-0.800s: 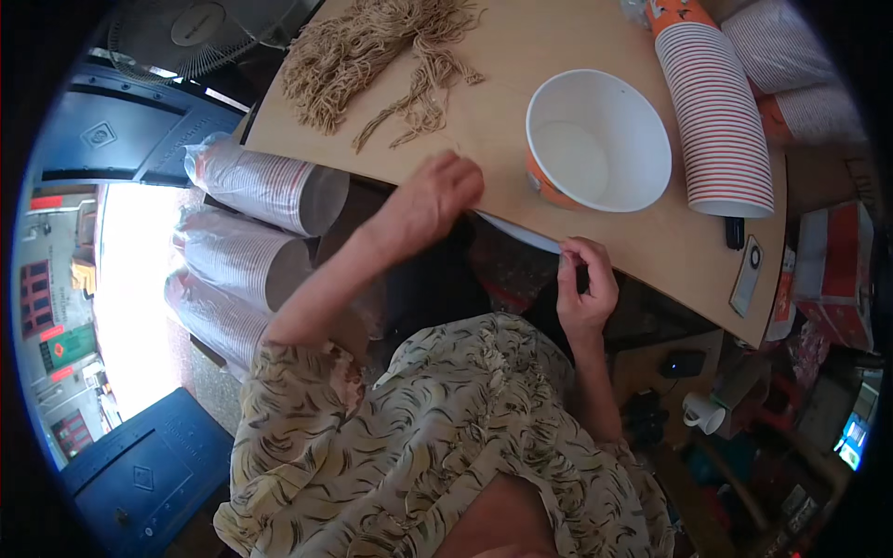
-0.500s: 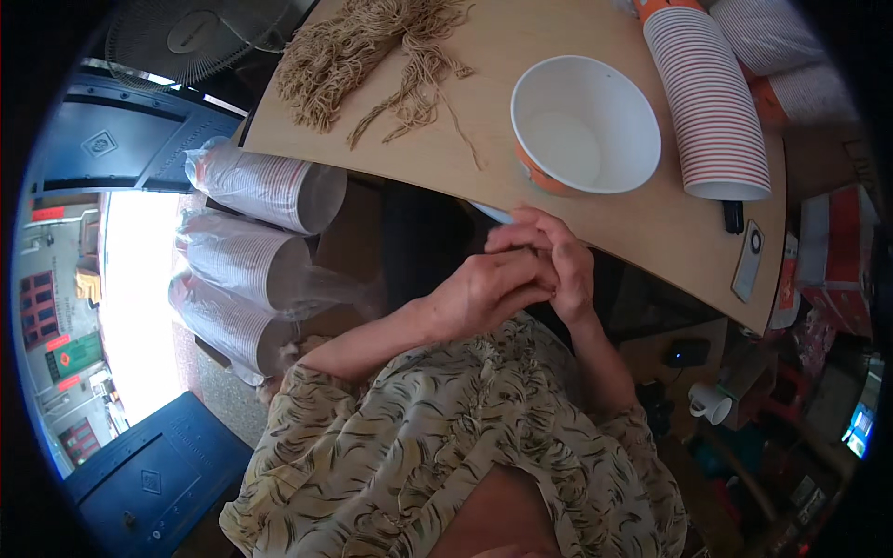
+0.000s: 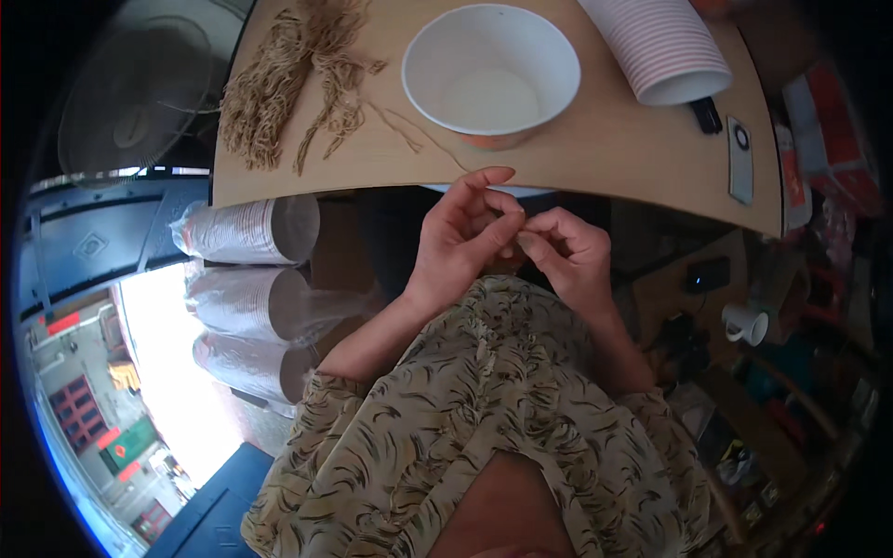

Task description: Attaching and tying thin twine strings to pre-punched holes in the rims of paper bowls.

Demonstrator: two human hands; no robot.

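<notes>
My left hand (image 3: 460,237) and my right hand (image 3: 572,256) meet in front of my chest, just off the table's near edge. Thumb and fingers of each are pinched together, the tips touching; whatever lies between them is too small to make out. From a tangled heap of tan cord (image 3: 279,88) at the table's left, a thin loose strand (image 3: 419,130) runs towards my left hand's fingertips. Beyond my hands a large white paper bucket (image 3: 491,88) stands upright, with only its pale bottom showing inside.
A stack of paper cups (image 3: 660,46) lies at the right of the table (image 3: 595,163), near a black object (image 3: 705,115) and a flat grey piece (image 3: 740,167). Plastic-wrapped cup stacks (image 3: 237,302) sit below left. A white mug (image 3: 744,325) is at lower right.
My hands have turned from overlapping, with fingers folded together, to meeting at pinched fingertips. The view has shifted, so the table sits higher in it.
</notes>
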